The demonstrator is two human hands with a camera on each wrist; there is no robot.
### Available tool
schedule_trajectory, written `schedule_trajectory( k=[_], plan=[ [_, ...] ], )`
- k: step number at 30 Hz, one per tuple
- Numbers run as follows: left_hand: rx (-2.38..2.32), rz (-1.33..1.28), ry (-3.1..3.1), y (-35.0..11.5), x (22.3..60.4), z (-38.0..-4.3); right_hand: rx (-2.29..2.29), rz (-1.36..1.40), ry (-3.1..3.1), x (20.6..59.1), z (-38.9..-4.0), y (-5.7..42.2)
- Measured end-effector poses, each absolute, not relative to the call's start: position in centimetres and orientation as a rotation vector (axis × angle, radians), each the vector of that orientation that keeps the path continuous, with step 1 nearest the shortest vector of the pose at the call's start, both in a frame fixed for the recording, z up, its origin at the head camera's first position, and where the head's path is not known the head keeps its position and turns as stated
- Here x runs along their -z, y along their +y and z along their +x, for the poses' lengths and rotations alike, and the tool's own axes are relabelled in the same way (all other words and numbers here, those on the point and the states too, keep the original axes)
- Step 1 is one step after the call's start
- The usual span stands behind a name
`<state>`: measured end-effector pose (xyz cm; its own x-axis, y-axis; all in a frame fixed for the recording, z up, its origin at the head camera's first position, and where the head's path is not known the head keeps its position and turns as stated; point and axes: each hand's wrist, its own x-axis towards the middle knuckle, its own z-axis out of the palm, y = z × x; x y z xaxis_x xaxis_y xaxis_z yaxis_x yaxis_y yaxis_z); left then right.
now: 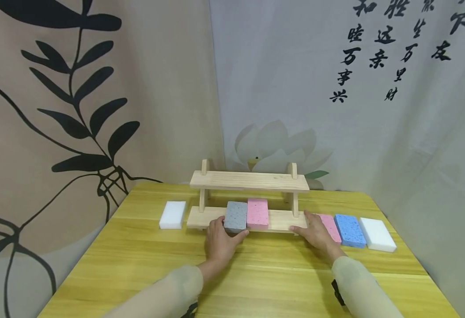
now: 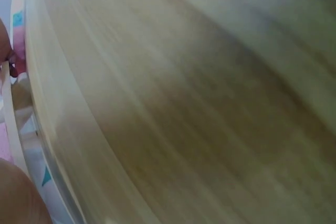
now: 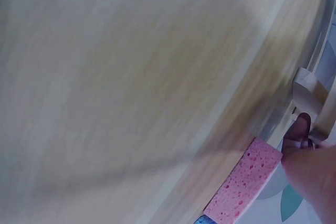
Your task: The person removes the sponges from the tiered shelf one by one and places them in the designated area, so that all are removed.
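Note:
A two-tier wooden shelf (image 1: 249,181) stands at the back of the table. On its lower board a grey sponge (image 1: 235,216) and a pink sponge (image 1: 258,213) lean side by side. My left hand (image 1: 221,243) holds the grey sponge near its bottom, fingers at its left side and thumb by its lower right corner. With thumb and fingers, my right hand (image 1: 319,233) grips the right end of the lower board. The right wrist view shows that hand (image 3: 310,163) at the board's end, close to another pink sponge (image 3: 244,182). The left wrist view mostly shows tabletop, so the grey sponge is hidden there.
Left of the shelf lies a white sponge (image 1: 172,215) on the wooden table (image 1: 137,265). On the right, a pink sponge (image 1: 330,227), partly behind my right hand, a blue sponge (image 1: 350,230) and a white sponge (image 1: 377,234) lie in a row. Printed curtains hang behind.

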<state>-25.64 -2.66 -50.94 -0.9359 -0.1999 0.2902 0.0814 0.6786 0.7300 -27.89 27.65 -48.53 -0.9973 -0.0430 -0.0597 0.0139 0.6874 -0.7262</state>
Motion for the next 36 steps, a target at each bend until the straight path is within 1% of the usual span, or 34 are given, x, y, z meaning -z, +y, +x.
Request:
schedule_trajectory(
  k=[15,36],
  plan=[
    [1.151,0.130,-2.515,-2.6,50.7,-25.7,1.208,-0.018,2.826,48.7,-28.1,27.6],
    [1.320,0.073,-2.460,-5.0,50.0,-25.0,1.258,-0.010,2.814,49.0,-28.2,27.7]
  ],
)
